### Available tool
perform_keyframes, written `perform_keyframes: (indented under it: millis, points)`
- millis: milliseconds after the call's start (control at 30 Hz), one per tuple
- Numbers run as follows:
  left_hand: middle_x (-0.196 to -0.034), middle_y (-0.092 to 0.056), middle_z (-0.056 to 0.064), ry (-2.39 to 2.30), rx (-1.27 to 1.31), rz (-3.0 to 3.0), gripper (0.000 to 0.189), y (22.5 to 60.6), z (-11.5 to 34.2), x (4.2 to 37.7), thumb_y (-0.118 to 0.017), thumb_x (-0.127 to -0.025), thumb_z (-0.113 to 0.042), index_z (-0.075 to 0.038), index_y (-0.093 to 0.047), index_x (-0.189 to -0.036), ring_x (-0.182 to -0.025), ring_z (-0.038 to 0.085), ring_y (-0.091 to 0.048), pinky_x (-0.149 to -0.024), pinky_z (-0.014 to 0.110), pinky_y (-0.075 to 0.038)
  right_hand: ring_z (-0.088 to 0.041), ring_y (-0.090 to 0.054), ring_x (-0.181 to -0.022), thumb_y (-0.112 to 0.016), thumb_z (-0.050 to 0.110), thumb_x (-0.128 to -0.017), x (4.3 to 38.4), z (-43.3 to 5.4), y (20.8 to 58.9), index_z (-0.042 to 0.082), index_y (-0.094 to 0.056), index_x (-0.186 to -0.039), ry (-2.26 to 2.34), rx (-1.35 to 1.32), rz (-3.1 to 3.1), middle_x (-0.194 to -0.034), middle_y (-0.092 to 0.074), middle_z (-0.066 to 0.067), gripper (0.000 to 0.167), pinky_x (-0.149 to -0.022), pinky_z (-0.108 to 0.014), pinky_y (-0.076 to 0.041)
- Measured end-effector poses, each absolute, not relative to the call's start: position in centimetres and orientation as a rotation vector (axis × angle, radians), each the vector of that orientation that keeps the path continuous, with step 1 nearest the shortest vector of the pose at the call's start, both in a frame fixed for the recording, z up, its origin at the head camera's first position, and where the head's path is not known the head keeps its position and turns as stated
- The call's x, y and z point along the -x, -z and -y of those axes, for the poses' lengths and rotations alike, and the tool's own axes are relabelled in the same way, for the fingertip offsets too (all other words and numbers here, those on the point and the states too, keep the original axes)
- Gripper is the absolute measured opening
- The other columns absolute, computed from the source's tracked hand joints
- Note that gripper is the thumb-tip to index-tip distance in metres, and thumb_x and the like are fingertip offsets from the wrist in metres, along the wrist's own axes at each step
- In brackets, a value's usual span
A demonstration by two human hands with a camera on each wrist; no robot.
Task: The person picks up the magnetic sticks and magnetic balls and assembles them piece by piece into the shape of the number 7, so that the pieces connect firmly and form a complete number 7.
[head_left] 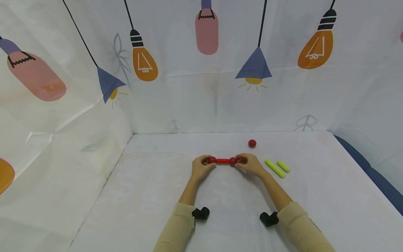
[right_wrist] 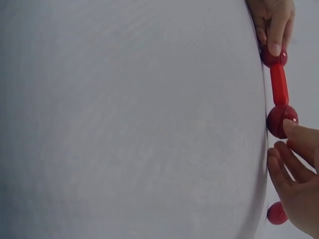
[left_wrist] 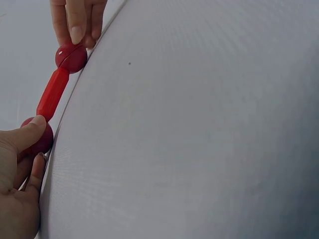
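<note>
A short red rod [head_left: 223,161] lies between two dark red balls, one at each end, low over the white table. My left hand [head_left: 200,169] pinches the left ball [head_left: 212,160] with thumb and fingers; in the left wrist view its thumb presses near where the red rod [left_wrist: 53,93] meets that ball. At the other end, my right hand [head_left: 251,164] holds the right ball [head_left: 233,160]. The right wrist view shows that hand's thumb on the ball [right_wrist: 280,118], the other fingers spread below it. Whether the rod touches the table is hard to tell.
A loose red ball [head_left: 252,143] lies behind the right hand. Two yellow-green sticks, a longer one [head_left: 275,168] and a shorter one [head_left: 283,166], lie to its right. White cloth with printed lamps [head_left: 189,101] hangs behind the table [head_left: 151,196].
</note>
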State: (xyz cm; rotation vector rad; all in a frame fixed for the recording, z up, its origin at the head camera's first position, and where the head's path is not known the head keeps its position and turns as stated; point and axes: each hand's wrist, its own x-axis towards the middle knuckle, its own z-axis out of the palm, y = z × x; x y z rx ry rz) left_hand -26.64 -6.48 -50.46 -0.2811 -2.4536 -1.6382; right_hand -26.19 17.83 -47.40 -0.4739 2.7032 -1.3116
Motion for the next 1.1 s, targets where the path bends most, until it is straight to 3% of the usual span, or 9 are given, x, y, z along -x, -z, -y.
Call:
perform_keyframes:
  millis: [567, 833, 1100]
  points:
    - [-0.09, -0.068, 0.018, 1.638, 0.279, 2.459, 0.039, 50.4, 6.4, 26.5, -0.078, -0.074, -0.009, 0.005, -0.067, -0.108, -0.077, 0.021, -0.062, -0.069, 0.025, -0.051, -0.032, -0.064, -0.088, -0.067, 0.008, -0.086, 22.9, -24.0, 45.5, -0.011, -0.059, -0.114, 1.287, 0.406, -2.933, -0.104, -0.065, -0.024, 0.035, -0.076, -0.035, -0.053]
    - [-0.09, -0.068, 0.018, 1.63, 0.285, 2.454, 0.038, 50.4, 6.5, 26.6, -0.078, -0.073, -0.008, 0.005, -0.067, -0.107, -0.076, 0.023, -0.062, -0.067, 0.024, -0.05, -0.039, -0.062, -0.086, -0.066, 0.002, -0.083, 21.2, -26.1, 45.4, -0.015, -0.058, -0.111, 1.171, 0.275, -3.101, -0.098, -0.063, -0.028, 0.033, -0.076, -0.048, -0.052]
    - [-0.09, -0.068, 0.018, 1.628, 0.285, 2.449, 0.038, 50.3, 6.5, 26.5, -0.078, -0.073, -0.008, 0.005, -0.067, -0.107, -0.075, 0.021, -0.062, -0.067, 0.022, -0.05, -0.043, -0.06, -0.087, -0.066, 0.004, -0.08, 20.2, -27.6, 45.6, -0.017, -0.058, -0.108, 1.051, 0.222, -3.17, -0.097, -0.062, -0.03, 0.035, -0.077, -0.053, -0.049]
